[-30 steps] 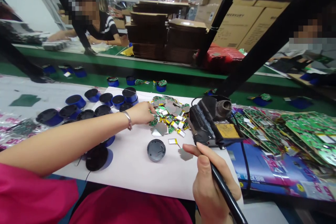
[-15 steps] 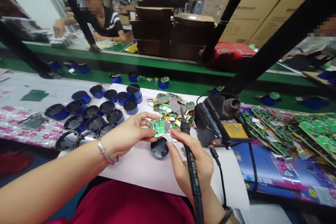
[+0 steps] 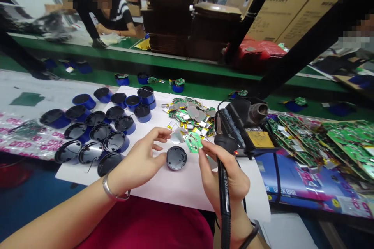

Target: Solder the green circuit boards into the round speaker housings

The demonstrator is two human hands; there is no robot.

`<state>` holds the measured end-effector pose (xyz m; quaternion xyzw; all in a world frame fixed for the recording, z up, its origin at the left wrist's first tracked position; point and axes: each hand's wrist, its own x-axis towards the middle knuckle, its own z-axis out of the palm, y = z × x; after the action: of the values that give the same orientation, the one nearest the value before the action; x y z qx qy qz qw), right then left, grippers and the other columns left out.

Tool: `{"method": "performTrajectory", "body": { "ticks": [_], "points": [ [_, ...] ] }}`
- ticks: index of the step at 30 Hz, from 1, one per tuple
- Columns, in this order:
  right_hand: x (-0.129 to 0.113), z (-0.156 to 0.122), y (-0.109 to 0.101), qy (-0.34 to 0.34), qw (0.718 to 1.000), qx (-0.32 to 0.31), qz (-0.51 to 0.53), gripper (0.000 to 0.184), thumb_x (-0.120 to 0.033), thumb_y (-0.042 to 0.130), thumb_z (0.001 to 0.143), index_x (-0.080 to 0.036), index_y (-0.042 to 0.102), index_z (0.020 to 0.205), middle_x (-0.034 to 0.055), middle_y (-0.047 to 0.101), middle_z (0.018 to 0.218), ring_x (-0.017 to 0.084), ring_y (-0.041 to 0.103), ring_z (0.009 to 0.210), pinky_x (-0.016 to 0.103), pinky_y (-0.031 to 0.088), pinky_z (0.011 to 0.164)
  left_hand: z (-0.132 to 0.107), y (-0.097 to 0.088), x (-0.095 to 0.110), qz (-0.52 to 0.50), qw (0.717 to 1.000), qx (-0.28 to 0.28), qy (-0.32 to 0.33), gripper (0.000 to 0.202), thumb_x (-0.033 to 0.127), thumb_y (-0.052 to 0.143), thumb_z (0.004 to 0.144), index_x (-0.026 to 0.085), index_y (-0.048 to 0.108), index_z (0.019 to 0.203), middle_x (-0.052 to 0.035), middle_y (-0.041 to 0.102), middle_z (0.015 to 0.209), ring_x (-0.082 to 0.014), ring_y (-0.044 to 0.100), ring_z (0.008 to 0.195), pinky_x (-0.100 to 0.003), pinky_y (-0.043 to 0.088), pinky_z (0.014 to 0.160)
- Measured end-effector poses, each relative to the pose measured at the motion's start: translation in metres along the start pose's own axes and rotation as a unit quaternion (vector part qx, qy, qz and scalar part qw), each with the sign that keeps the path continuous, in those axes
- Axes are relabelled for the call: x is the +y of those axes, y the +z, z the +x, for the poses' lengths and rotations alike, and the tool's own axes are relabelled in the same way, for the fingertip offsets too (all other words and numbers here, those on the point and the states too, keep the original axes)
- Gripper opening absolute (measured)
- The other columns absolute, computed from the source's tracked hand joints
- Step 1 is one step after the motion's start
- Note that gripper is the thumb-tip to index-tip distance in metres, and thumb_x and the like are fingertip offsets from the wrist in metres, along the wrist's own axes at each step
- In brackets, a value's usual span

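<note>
My right hand (image 3: 226,177) is closed around a black soldering iron (image 3: 223,194), whose tip points up and away from me. Its fingertips also pinch a small round green circuit board (image 3: 193,142). My left hand (image 3: 142,157) is spread open; its index fingertip reaches a silver battery pouch (image 3: 177,136) beside the board, and its thumb rests at the edge of a round black cap (image 3: 176,158) lying on the white paper sheet (image 3: 163,186).
A pile of green boards and silver batteries (image 3: 189,113) lies behind the cap. A black soldering station (image 3: 247,126) stands to the right, with panels of green boards (image 3: 336,140) beyond it. Several blue-and-black round housings (image 3: 102,124) crowd the left. A person leans on the far green bench.
The green board has passed from my left fingers to my right fingertips and moved right. My left hand has opened and dropped towards the black cap. The view has shifted a little.
</note>
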<state>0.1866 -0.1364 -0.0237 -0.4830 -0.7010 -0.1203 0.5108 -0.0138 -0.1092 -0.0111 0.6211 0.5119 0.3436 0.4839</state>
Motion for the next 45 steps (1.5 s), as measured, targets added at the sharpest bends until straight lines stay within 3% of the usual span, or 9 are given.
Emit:
{"method": "performTrajectory", "body": {
  "ticks": [6, 9, 12, 17, 23, 27, 31, 36, 45],
  "points": [
    [0.008, -0.009, -0.001, -0.003, 0.999, 0.001, -0.037, 0.039, -0.008, 0.074, 0.08, -0.021, 0.065, 0.115, 0.003, 0.077, 0.1, 0.015, 0.075, 0.077, 0.026, 0.064, 0.078, -0.004, 0.011, -0.017, 0.127, 0.98, -0.12, 0.098, 0.061, 0.009, 0.056, 0.08, 0.026, 0.046, 0.138, -0.0074, 0.051, 0.146, -0.0232, 0.046, 0.136, -0.044, 0.035, 0.119],
    [0.007, -0.01, -0.001, -0.001, 0.999, 0.004, -0.042, 0.039, -0.009, 0.074, 0.08, -0.022, 0.065, 0.116, 0.0022, 0.077, 0.101, 0.015, 0.075, 0.079, 0.025, 0.064, 0.079, -0.002, 0.016, -0.016, 0.165, 0.978, -0.095, 0.087, 0.059, 0.025, 0.069, 0.081, 0.024, 0.047, 0.136, -0.0106, 0.056, 0.139, -0.0278, 0.051, 0.13, -0.047, 0.04, 0.113],
    [0.006, -0.01, -0.002, -0.005, 0.999, 0.002, -0.049, 0.039, -0.01, 0.074, 0.08, -0.022, 0.065, 0.116, 0.0023, 0.077, 0.101, 0.015, 0.075, 0.079, 0.025, 0.064, 0.079, -0.002, 0.015, -0.013, 0.205, 0.975, -0.059, 0.061, 0.084, 0.04, 0.086, 0.064, 0.023, 0.045, 0.136, -0.0139, 0.055, 0.134, -0.036, 0.05, 0.128, -0.053, 0.044, 0.106],
    [0.008, -0.013, -0.001, -0.008, 0.999, -0.002, -0.037, 0.041, -0.008, 0.073, 0.08, -0.021, 0.064, 0.118, 0.0035, 0.077, 0.102, 0.016, 0.075, 0.08, 0.027, 0.064, 0.079, -0.005, 0.011, -0.012, 0.168, 0.974, -0.137, 0.064, 0.076, 0.023, 0.072, 0.075, 0.027, 0.036, 0.142, -0.0113, 0.055, 0.137, -0.0296, 0.052, 0.128, -0.046, 0.044, 0.107],
    [0.007, -0.017, 0.001, -0.02, 0.999, -0.011, -0.024, 0.042, -0.005, 0.074, 0.079, -0.019, 0.064, 0.118, 0.0047, 0.077, 0.102, 0.016, 0.075, 0.084, 0.027, 0.064, 0.082, -0.013, 0.018, -0.016, 0.188, 0.981, -0.05, -0.008, 0.094, 0.049, 0.085, 0.064, 0.028, 0.032, 0.139, -0.0108, 0.057, 0.125, -0.0308, 0.063, 0.105, -0.043, 0.052, 0.086],
    [0.006, -0.019, 0.002, -0.034, 0.999, -0.011, -0.023, 0.044, -0.004, 0.074, 0.078, -0.018, 0.063, 0.118, 0.0046, 0.077, 0.101, 0.016, 0.075, 0.083, 0.028, 0.064, 0.082, -0.016, 0.02, -0.017, 0.199, 0.978, -0.056, -0.007, 0.083, 0.042, 0.079, 0.073, 0.031, 0.03, 0.139, -0.0054, 0.062, 0.111, -0.0261, 0.066, 0.091, -0.038, 0.052, 0.078],
    [0.005, -0.023, 0.002, -0.041, 0.999, -0.029, -0.018, 0.045, -0.003, 0.073, 0.079, -0.016, 0.061, 0.12, 0.0065, 0.077, 0.102, 0.016, 0.075, 0.083, 0.027, 0.064, 0.079, -0.018, 0.022, -0.018, 0.204, 0.979, -0.007, 0.007, 0.084, 0.053, 0.085, 0.062, 0.026, 0.043, 0.13, -0.0052, 0.061, 0.104, -0.0261, 0.063, 0.087, -0.036, 0.051, 0.073],
    [-0.003, -0.024, -0.001, -0.035, 0.998, -0.043, 0.033, 0.048, -0.001, 0.071, 0.079, -0.017, 0.06, 0.122, 0.0065, 0.077, 0.102, 0.016, 0.075, 0.087, 0.027, 0.064, 0.078, -0.019, 0.015, -0.014, 0.145, 0.989, -0.021, 0.029, 0.011, 0.032, 0.065, 0.086, 0.023, 0.067, 0.091, -0.0019, 0.065, 0.093, -0.0158, 0.059, 0.073, -0.028, 0.047, 0.068],
    [-0.014, -0.033, 0.001, -0.023, 0.985, -0.117, 0.126, 0.051, 0.004, 0.066, 0.079, -0.016, 0.058, 0.125, 0.0094, 0.074, 0.11, 0.018, 0.072, 0.097, 0.032, 0.063, 0.085, -0.018, 0.003, -0.008, -0.003, 0.999, -0.041, -0.014, 0.014, 0.028, 0.065, 0.085, 0.02, 0.076, 0.088, 0.0007, 0.077, 0.085, -0.0131, 0.068, 0.075, -0.02, 0.051, 0.07]
  ]
}}
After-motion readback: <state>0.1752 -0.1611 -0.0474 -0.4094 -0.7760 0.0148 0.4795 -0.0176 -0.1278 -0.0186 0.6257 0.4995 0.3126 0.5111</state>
